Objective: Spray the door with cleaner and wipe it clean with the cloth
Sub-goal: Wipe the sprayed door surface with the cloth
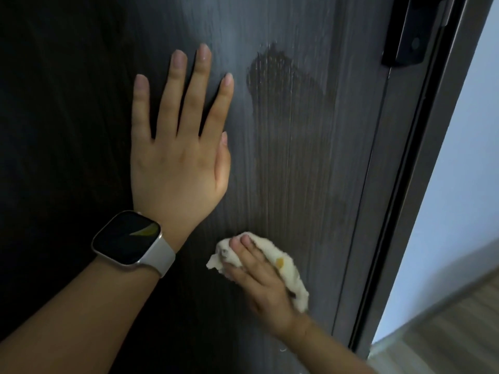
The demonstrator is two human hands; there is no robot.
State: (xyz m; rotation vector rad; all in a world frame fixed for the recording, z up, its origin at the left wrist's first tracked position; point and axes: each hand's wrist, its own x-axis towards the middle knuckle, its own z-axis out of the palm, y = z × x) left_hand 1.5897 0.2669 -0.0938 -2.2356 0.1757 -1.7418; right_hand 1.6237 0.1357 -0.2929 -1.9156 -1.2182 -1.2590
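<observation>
A dark wood-grain door (81, 117) fills most of the view. A wet streaked patch (286, 109) runs down its right half. My left hand (178, 149) lies flat on the door, fingers straight and spread, a pale smartwatch on its wrist. Lower down, my right hand (259, 282) presses a crumpled cream cloth (289, 271) with a yellow spot against the door, its fingers laid over the cloth. No spray bottle is in view.
A black lock plate (413, 31) sits at the door's upper right edge. The grey door edge and frame (399, 184) run down the right side. Beyond them are a pale wall (469, 157) and wood-look floor (445, 336).
</observation>
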